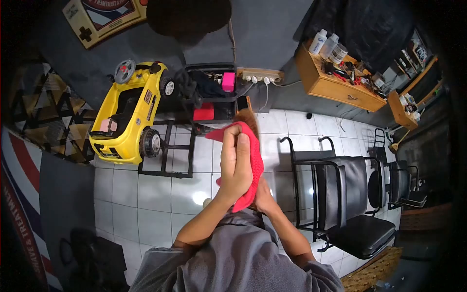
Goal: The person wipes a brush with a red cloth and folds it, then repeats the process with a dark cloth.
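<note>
My left hand is raised in the middle of the view, its fingers closed on a red cloth. The cloth hangs down along the palm, with one corner sticking out to the left at the top. Lower and to the right, my right hand is closed around something brown, mostly hidden behind the cloth. A brown, fuzzy-looking thing shows just above and behind the cloth; whether it joins what my right hand holds cannot be made out.
A yellow toy car stands at the left near a black metal frame. Black chairs are at the right. A wooden drawer shelf with bottles and tools is on the wall, beside a black rack and power sockets.
</note>
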Demonstrator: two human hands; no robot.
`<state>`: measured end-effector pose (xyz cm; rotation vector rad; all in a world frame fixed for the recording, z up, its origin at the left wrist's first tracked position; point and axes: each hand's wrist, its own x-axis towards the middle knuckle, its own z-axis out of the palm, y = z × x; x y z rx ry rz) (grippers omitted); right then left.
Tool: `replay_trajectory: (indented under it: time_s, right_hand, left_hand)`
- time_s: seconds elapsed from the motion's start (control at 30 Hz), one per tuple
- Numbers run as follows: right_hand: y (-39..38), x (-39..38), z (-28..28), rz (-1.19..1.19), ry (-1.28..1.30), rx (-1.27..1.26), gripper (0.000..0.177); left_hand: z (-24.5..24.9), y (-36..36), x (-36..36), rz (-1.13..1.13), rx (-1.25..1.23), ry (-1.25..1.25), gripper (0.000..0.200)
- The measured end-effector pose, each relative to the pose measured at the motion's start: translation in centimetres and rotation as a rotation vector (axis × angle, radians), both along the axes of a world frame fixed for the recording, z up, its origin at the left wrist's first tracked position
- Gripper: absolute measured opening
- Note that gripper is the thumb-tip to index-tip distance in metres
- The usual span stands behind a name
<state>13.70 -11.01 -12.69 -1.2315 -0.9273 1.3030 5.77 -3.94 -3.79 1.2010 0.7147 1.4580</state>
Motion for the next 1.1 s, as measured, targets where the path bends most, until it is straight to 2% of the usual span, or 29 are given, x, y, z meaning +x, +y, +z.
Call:
replay_trajectory:
  time_s: [0.03, 0.1, 0.2, 0.23, 0.3, 0.37, 0.47, 0.53, 0.57, 0.6, 0.63, 0.67, 0.7, 0.73, 0.83, 0.9, 0.93, 1.03, 1.1]
  right_hand:
    - [0.4, 0.2, -1.8, 0.083, -0.110, 0.045, 0.059]
    - [0.7, 1.3, -9.0, 0.284, -0.388, 0.095, 0.054]
    - [-1.2, 4.4, -23.8, 0.595, -0.905, 0.052, 0.048]
    - [-2.7, 5.9, -28.6, 0.690, -1.021, -0.014, 0.046]
    - [-5.1, 8.9, -32.1, 0.896, -1.054, -0.399, 0.055]
    - [-7.7, 10.4, -32.5, 0.732, -1.103, -0.645, 0.071]
    - [-7.3, 11.2, -31.3, 0.563, -1.132, -0.752, 0.083]
    - [-5.9, 11.9, -33.4, 0.374, -1.052, -0.572, 0.086]
    - [-4.0, 11.1, -28.7, 0.298, -0.783, -0.688, 0.086]
    - [-2.6, 9.0, -22.9, 0.117, -0.587, -0.568, 0.077]
    - [-1.2, 8.7, -20.6, 0.149, -0.124, -0.590, 0.066]
    - [0.1, 6.7, -15.6, 0.060, 0.177, -0.451, 0.059]
    - [0.7, 5.8, -11.9, 0.076, 0.348, -0.434, 0.060]
    - [1.3, 4.2, -7.7, -0.022, 0.378, -0.429, 0.063]
    - [0.7, 2.3, -0.8, 0.175, 0.415, -0.226, 0.060]
    - [0.5, 1.4, 0.2, 0.258, 0.520, -0.345, 0.061]
    - [0.6, 1.8, -2.0, 0.354, 0.664, -0.369, 0.060]
    - [1.1, 1.7, -12.6, 0.390, -0.090, -0.147, 0.061]
    - [0.3, 3.3, -19.5, 0.490, -0.696, -0.088, 0.072]
  left_hand:
    - [0.6, 0.1, -0.1, -0.017, 0.036, -0.007, 0.021]
    - [0.7, 0.7, -0.8, 0.009, 0.051, 0.047, 0.022]
    - [1.4, 1.4, -1.8, 0.064, -0.020, -0.109, 0.020]
    - [2.1, 1.4, -2.4, 0.106, -0.009, -0.098, 0.021]
    - [3.5, 1.1, -3.6, 0.173, 0.010, -0.159, 0.021]
    - [4.4, 1.0, -4.4, 0.167, -0.063, -0.213, 0.021]
    - [4.3, 1.3, -5.1, 0.199, -0.116, -0.185, 0.021]
    - [3.3, 1.4, -4.6, 0.238, -0.120, -0.142, 0.021]
    - [2.9, 1.1, -4.4, 0.210, -0.123, -0.125, 0.020]
    - [2.0, 0.9, -4.1, 0.191, -0.121, -0.107, 0.020]
    - [1.2, 0.7, -3.8, 0.171, -0.121, -0.089, 0.020]
    - [0.9, 0.3, -3.4, 0.163, -0.180, -0.082, 0.019]
    - [1.2, -0.1, -2.9, 0.174, -0.130, -0.013, 0.019]
    - [0.4, 0.0, -2.6, 0.167, -0.120, 0.013, 0.020]
    - [-0.6, 0.3, -1.7, 0.087, -0.073, 0.091, 0.021]
    - [0.3, 0.2, -1.7, -0.030, -0.023, 0.157, 0.021]
    - [0.7, 0.0, -1.8, -0.054, -0.052, 0.155, 0.021]
    - [0.5, 0.6, -2.6, -0.047, -0.151, 0.012, 0.020]
    - [1.6, 0.9, -3.1, 0.052, -0.112, -0.001, 0.019]
